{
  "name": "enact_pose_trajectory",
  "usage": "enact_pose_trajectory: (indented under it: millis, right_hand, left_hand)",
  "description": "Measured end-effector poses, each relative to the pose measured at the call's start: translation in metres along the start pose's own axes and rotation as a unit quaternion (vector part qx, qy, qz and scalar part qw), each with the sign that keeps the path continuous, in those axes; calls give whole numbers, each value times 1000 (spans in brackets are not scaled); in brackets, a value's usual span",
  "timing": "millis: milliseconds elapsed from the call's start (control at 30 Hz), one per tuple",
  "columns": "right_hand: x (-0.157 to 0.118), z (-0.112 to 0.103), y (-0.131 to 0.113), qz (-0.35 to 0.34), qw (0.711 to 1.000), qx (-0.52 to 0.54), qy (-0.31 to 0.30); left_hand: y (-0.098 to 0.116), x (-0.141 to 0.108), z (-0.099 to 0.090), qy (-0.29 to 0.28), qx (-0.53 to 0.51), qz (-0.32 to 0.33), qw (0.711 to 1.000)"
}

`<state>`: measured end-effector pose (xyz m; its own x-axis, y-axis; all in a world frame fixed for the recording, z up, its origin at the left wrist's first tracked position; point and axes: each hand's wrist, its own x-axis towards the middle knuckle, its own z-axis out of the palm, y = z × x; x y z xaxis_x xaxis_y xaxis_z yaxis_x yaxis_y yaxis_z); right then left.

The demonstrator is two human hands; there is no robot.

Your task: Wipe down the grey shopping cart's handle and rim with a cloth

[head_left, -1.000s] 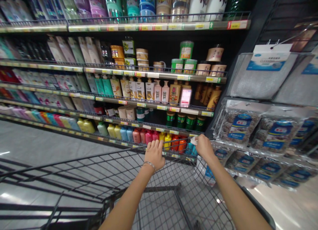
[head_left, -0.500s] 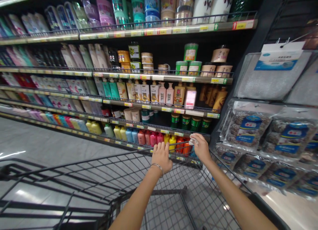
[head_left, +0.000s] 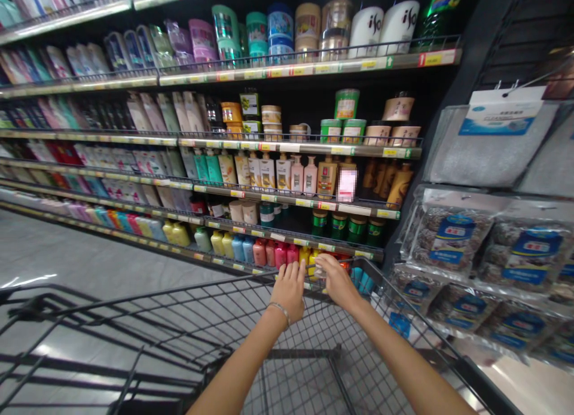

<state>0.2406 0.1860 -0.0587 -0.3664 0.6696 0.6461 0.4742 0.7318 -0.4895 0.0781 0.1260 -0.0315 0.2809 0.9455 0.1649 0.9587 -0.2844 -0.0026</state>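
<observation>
A black wire shopping cart (head_left: pixel 179 289) stretches out in front of me. My left hand (head_left: pixel 287 294) is at its far rim, fingers curled over the wire, with a band around the wrist. Close to its right, my right hand (head_left: pixel 339 285) is closed at the same rim, pinching a small crumpled white tissue (head_left: pixel 319 268). The fingers' undersides are hidden. Just beyond both hands, yellow bottles (head_left: pixel 313 261) and pink bottles (head_left: pixel 280 255) stand on the lowest shelf.
Shelves (head_left: pixel 287 146) of bottles and jars run along the far side. At right hang packs of scouring pads (head_left: pixel 452 235) and a grey cleaning cloth (head_left: pixel 493 146), close to the cart's side. Grey tiled floor (head_left: pixel 112 247) shows at left.
My right hand has moved left along the rim, closer to my left hand, with the white tissue still in it. The view has tilted slightly up.
</observation>
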Motion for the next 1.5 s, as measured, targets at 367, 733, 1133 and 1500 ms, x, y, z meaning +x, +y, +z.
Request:
enact_pose_trajectory:
  millis: [367,733,1133,1500]
  right_hand:
    - [-3,-19,38,173,971,-68,152]
    - [15,32,-6,158,979,-49,123]
    - [23,82,-89,19,992,-122,33]
    - [11,54,-52,-22,991,-126,28]
  left_hand:
    - [-66,-54,0,50,68,-96,992]
    - [-54,-48,-4,53,18,-130,990]
    - [-51,-48,-2,60,5,-140,988]
    - [-55,-49,-2,54,6,-130,990]
